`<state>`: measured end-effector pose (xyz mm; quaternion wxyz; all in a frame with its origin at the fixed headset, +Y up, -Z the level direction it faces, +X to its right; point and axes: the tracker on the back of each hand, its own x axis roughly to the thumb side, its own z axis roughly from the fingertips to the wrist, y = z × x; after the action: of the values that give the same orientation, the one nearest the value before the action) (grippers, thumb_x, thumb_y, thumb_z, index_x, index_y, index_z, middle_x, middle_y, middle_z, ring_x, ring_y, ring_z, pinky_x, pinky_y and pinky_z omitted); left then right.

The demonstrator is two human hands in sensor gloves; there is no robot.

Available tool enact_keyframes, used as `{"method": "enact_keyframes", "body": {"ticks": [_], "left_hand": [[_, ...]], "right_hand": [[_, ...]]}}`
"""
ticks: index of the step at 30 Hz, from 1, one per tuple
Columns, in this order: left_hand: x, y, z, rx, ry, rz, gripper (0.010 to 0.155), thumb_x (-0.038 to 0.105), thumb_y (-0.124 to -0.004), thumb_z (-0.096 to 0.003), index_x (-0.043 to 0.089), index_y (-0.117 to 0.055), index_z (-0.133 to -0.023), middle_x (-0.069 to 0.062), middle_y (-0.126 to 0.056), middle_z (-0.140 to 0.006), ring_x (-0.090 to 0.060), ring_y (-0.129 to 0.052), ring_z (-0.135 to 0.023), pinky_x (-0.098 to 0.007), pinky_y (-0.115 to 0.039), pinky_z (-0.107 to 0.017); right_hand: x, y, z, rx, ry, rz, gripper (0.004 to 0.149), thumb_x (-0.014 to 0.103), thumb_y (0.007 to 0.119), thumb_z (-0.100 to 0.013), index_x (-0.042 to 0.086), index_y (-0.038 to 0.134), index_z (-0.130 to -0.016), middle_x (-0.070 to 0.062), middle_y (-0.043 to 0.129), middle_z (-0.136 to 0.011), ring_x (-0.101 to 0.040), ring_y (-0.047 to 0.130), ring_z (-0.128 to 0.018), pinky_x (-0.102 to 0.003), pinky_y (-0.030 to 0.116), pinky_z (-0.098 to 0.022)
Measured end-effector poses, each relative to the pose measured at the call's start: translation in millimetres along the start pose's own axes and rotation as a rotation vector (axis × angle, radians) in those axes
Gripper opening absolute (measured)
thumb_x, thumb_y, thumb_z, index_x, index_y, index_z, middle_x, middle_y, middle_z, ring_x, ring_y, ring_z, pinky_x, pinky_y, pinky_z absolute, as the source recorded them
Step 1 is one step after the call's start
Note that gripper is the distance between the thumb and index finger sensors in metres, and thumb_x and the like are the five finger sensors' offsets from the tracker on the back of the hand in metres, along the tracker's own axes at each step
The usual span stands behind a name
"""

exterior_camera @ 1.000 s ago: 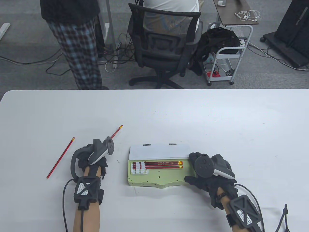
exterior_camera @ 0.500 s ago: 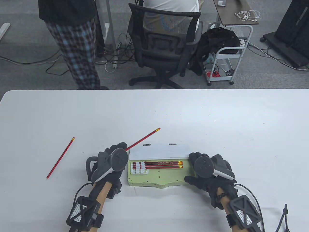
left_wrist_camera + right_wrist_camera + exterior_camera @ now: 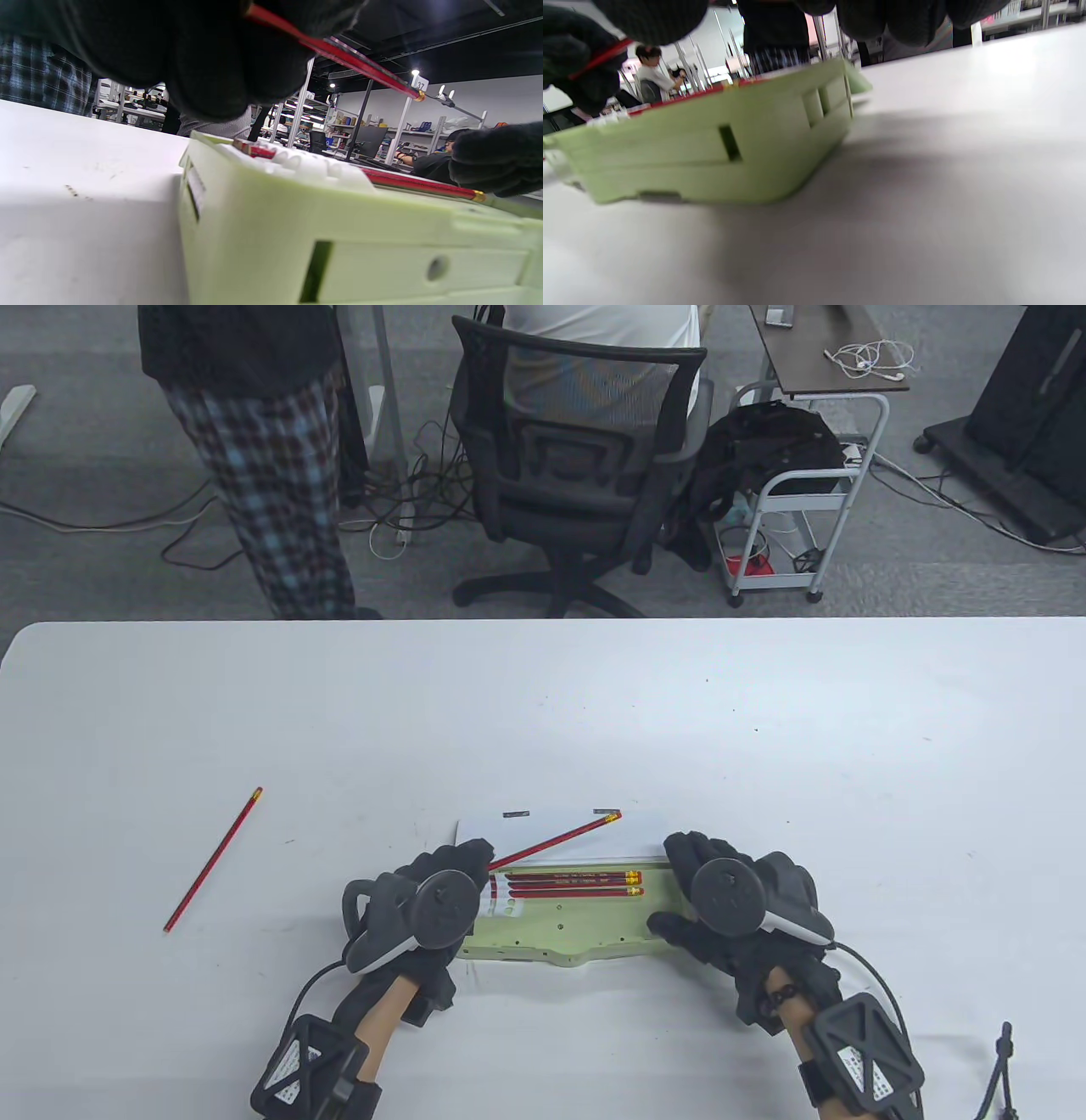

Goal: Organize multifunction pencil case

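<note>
The left hand [image 3: 441, 891] has its grip pinched on a red pencil [image 3: 556, 840], slanted above the open green pencil case [image 3: 585, 937] near the counter's near edge. The right hand [image 3: 730, 899] apparently clasps the case's right end. Lower the pencil level beside the three stowed pencils [image 3: 568, 884].

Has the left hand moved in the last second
Yes. The left hand, holding a pencil, moved right from near the loose pencil to the pencil case.
</note>
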<state>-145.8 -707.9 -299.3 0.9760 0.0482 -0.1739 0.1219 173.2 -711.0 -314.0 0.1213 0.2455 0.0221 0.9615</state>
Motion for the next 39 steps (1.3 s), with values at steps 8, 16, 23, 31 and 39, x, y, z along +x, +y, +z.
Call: {"method": "enact_keyframes", "body": {"ticks": [8, 16, 23, 31, 39], "left_hand": [[15, 0, 3, -0.013, -0.076, 0.010, 0.042, 0.027, -0.061, -0.0565, 0.021, -0.068, -0.097, -0.006, -0.094, -0.080, -0.025, -0.100, -0.063, -0.058, -0.082, -0.053], [21, -1, 5, -0.024, -0.129, 0.050, 0.042, 0.027, -0.061, -0.0564, 0.021, -0.068, -0.097, -0.006, -0.094, -0.080, -0.024, -0.100, -0.064, -0.058, -0.082, -0.054], [21, -4, 4, -0.037, -0.153, 0.122, 0.042, 0.026, -0.061, -0.0561, 0.021, -0.069, -0.097, -0.006, -0.094, -0.080, -0.024, -0.100, -0.063, -0.058, -0.082, -0.054], [20, -5, 5, -0.037, -0.164, 0.149, 0.042, 0.027, -0.063, -0.0567, 0.020, -0.069, -0.098, -0.006, -0.095, -0.083, -0.027, -0.100, -0.068, -0.059, -0.081, -0.056], [-16, 5, 7, -0.072, -0.064, 0.092, 0.079, 0.053, -0.066, -0.0522, 0.010, -0.044, -0.114, -0.023, -0.068, -0.114, -0.050, -0.075, -0.099, -0.073, -0.063, -0.066]], "right_hand": [[13, -17, 12, -0.241, -0.069, 0.018, 0.081, 0.049, 0.069, -0.046, 0.000, 0.048, -0.107, -0.031, 0.060, -0.105, -0.056, 0.072, -0.091, -0.066, 0.065, -0.066], [19, -16, 13, -0.272, -0.101, 0.020, 0.069, 0.043, 0.073, -0.047, 0.005, 0.061, -0.103, -0.024, 0.074, -0.099, -0.048, 0.085, -0.084, -0.061, 0.074, -0.063], [19, -16, 14, -0.315, -0.116, -0.028, 0.058, 0.037, 0.076, -0.047, 0.008, 0.070, -0.098, -0.020, 0.084, -0.090, -0.042, 0.093, -0.075, -0.057, 0.080, -0.059], [23, -15, 12, -0.292, -0.121, 0.011, 0.042, 0.034, 0.077, -0.047, 0.017, 0.083, -0.085, -0.011, 0.095, -0.075, -0.033, 0.101, -0.061, -0.051, 0.086, -0.053], [10, -16, 12, -0.259, -0.059, -0.029, 0.041, 0.032, 0.076, -0.048, 0.019, 0.083, -0.086, -0.012, 0.091, -0.078, -0.035, 0.097, -0.065, -0.053, 0.083, -0.055]]}}
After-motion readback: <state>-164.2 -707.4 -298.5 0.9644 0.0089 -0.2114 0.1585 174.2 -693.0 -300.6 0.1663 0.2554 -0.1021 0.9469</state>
